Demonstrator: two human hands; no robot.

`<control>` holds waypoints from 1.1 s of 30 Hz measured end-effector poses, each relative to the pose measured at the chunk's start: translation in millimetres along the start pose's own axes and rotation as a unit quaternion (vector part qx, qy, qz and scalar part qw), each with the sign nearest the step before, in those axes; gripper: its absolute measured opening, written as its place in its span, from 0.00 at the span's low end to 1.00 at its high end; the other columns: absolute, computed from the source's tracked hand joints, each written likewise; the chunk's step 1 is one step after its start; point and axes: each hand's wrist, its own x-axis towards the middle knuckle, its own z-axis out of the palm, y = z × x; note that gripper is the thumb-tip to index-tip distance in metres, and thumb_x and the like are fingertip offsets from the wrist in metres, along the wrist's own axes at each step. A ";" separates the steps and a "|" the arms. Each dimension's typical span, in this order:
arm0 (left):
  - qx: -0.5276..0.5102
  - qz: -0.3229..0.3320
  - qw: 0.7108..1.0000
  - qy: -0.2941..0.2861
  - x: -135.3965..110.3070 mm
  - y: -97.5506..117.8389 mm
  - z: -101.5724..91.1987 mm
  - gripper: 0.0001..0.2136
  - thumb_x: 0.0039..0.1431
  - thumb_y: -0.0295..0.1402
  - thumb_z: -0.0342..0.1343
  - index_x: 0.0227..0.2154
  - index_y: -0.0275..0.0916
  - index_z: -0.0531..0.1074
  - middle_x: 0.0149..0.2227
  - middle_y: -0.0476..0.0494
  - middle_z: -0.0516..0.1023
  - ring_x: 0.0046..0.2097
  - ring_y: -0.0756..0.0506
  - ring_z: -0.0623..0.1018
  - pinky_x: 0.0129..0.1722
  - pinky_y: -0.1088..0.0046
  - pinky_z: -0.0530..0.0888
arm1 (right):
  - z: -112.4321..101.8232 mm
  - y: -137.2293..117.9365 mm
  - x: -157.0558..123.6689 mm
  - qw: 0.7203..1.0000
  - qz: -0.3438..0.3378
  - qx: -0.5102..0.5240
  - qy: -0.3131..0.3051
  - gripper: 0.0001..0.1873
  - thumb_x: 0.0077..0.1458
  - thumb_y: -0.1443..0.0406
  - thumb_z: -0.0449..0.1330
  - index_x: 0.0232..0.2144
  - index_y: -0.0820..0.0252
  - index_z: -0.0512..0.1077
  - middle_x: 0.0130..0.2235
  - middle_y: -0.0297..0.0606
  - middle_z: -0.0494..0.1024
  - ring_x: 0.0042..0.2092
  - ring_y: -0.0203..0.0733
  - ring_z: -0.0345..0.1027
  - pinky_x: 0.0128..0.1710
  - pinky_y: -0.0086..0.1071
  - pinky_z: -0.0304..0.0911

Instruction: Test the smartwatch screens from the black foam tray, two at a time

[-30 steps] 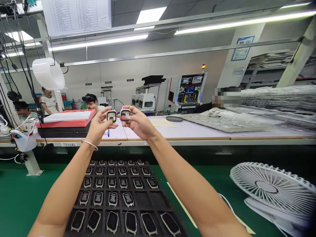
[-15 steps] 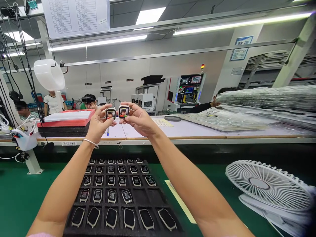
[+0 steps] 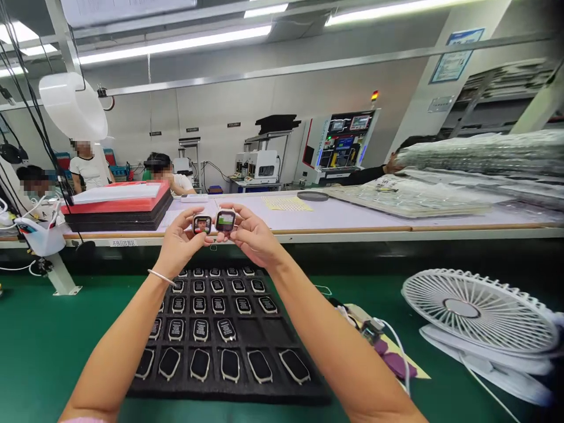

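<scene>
My left hand [image 3: 178,244] pinches a small square smartwatch body [image 3: 202,224] between thumb and fingertips, its lit screen facing me with a colour picture. My right hand [image 3: 253,235] holds a matching smartwatch body [image 3: 225,221] the same way, its screen showing green and dark areas. The two watches are side by side, almost touching. A thin silver bangle [image 3: 161,277] circles my left wrist. Below my hands, a black foam tray [image 3: 229,393] holds rows of similar rounded watch parts, partly hidden by my forearms.
A long workbench [image 3: 335,217] runs behind my hands, with a red-topped foam stack [image 3: 117,200] at left and plastic-wrapped sheets [image 3: 480,153] at right. A white desk fan [image 3: 476,311] stands on the green surface. Several co-workers sit or stand beyond.
My view has tilted down, so the bench sits higher relative to the tray. The screens have changed, with the right watch now green. A co-worker's hand has reached the plastic-wrapped sheets.
</scene>
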 end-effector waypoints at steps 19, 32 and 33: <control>-0.014 -0.096 0.995 0.016 -29.7 -50.7 -7.0 0.22 0.47 0.31 0.65 0.48 0.37 0.71 0.41 0.44 0.79 0.27 0.52 0.81 0.31 0.75 0.80 | -16.5 63.3 -27.4 0.997 0.061 0.043 0.025 0.25 0.47 0.68 0.65 0.49 0.55 0.69 0.38 0.33 0.79 0.29 0.34 0.73 0.34 0.32 0.66; -0.029 -0.121 0.992 0.016 -32.5 -46.7 -6.9 0.20 0.49 0.33 0.62 0.47 0.37 0.71 0.38 0.46 0.79 0.26 0.50 0.81 0.28 0.75 0.80 | -14.2 64.5 -27.2 0.998 0.058 0.016 0.036 0.21 0.49 0.64 0.67 0.46 0.56 0.69 0.35 0.31 0.76 0.26 0.31 0.68 0.30 0.30 0.65; -0.029 -0.123 0.992 0.017 -32.3 -47.0 -6.7 0.20 0.49 0.33 0.62 0.47 0.37 0.71 0.38 0.46 0.78 0.26 0.50 0.81 0.29 0.75 0.80 | -14.4 65.0 -27.4 0.998 0.059 0.013 0.035 0.22 0.48 0.65 0.66 0.46 0.56 0.69 0.35 0.32 0.76 0.27 0.31 0.68 0.31 0.31 0.65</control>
